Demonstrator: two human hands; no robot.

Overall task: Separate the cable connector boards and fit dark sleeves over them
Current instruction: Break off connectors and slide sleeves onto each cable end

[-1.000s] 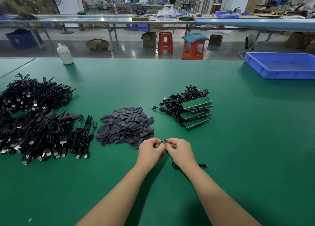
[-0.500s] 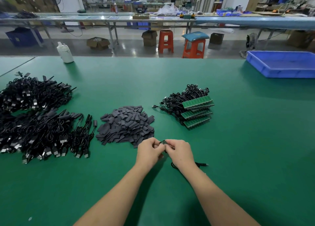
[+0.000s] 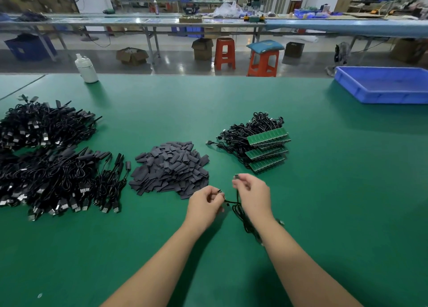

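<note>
Left hand (image 3: 205, 203): fingers curled, pinching small connector board (image 3: 220, 192) above green table (image 3: 324, 191), near sleeve pile (image 3: 170, 167). Black cable (image 3: 240, 210) hangs between hands. Right hand (image 3: 253, 194): raised slightly higher, blurred, fingertips pinching second board (image 3: 236, 176).

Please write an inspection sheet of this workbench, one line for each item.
Surface: green mat covers the bench.
Job's things: stack of green connector boards with cables attached, far centre; pile of dark sleeves to its left.
Clutter: white bottle at the far edge; blue tray far right.
Grippers: left hand pinches a small piece; right hand pinches another; the hands are apart.
Cables: one black cable hangs between the hands; big heaps of black cables on the left.
Surroundings: workshop with long tables, orange stools, cardboard boxes on the floor.
</note>
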